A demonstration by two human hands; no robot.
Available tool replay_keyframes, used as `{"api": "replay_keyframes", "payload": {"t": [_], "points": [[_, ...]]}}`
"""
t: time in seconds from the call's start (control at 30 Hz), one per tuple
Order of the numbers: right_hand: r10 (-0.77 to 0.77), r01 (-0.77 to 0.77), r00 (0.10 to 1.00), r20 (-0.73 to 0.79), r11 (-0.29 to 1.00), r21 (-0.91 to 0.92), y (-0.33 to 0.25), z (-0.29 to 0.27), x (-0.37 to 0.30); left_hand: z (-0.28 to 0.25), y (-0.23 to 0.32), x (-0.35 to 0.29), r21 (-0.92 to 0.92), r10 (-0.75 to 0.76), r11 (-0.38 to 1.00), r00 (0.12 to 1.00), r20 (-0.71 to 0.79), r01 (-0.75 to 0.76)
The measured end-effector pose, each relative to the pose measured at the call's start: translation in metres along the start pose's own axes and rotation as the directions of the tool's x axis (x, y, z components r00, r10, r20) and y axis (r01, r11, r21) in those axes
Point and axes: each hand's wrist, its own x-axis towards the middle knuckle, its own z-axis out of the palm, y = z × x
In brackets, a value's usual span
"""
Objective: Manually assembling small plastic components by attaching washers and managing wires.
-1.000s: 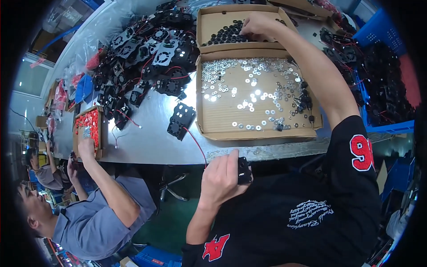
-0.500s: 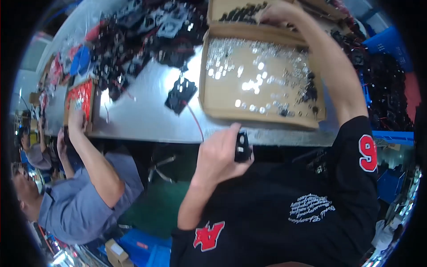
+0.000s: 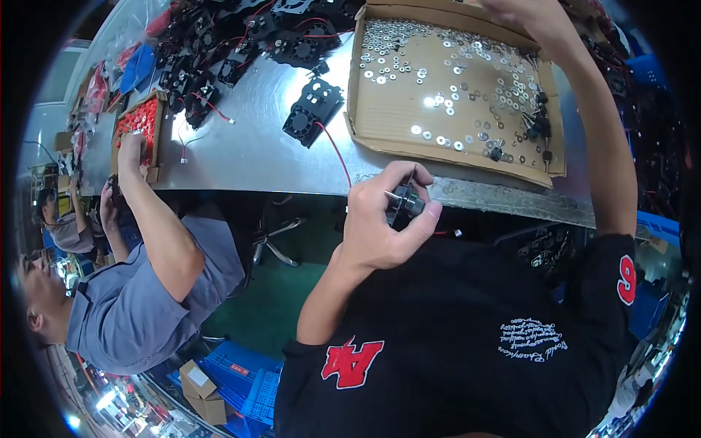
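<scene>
My left hand (image 3: 372, 226) is closed around a small black part (image 3: 404, 206), held just off the table's near edge. A thin pale metal shaft and a round knob-like end show on it; its exact kind is unclear. A red wire ending in a white plug lies just beyond that grip. My right hand (image 3: 520, 10) reaches past the far side of a shallow cardboard tray (image 3: 387, 117), its fingers cut off by the picture's top edge. Many metal washers (image 3: 441, 139) lie spread in the tray, with several black parts (image 3: 539, 124) along its right side.
A black fan assembly (image 3: 312, 113) with a red wire lies left of the tray on the metal table (image 3: 252, 150). More fan assemblies (image 3: 219, 62) are heaped beyond. At left, a co-worker's hand (image 3: 131, 150) dips into a box of red pieces (image 3: 143, 117). Blue crates (image 3: 237, 376) stand below.
The view has shifted, so the tray and table sit higher in it. The black part in my left hand is turned, showing its shaft. My right hand now touches the picture's top edge.
</scene>
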Motion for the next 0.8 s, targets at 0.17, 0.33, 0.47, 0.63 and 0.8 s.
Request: {"api": "replay_keyframes", "payload": {"t": [0.17,0.33,0.47,0.63,0.8], "points": [[-0.054,0.05,0.94,0.337,0.999,0.022,-0.002,0.011,-0.091,0.003,0.007,0.006,0.018,-0.051,0.998,0.998,-0.04,0.052],[0.074,-0.069,0.949,0.307,0.997,-0.027,-0.001,0.02,-0.126,0.004,0.007,0.012,0.245,0.06,0.969,0.988,-0.144,-0.023],[0.085,-0.122,0.944,0.319,0.988,0.097,0.011,0.022,-0.128,0.001,0.004,0.016,0.475,0.222,0.873,0.958,-0.182,-0.113],[0.024,0.007,0.976,0.216,0.99,-0.142,0.015,0.021,-0.124,0.0,0.005,0.018,0.638,0.323,0.754,0.934,-0.153,-0.156],[-0.491,0.321,0.864,-0.11,0.706,-0.631,0.072,-0.018,-0.02,0.004,-0.001,0.007,0.648,0.211,0.756,0.971,-0.108,-0.093]]}}
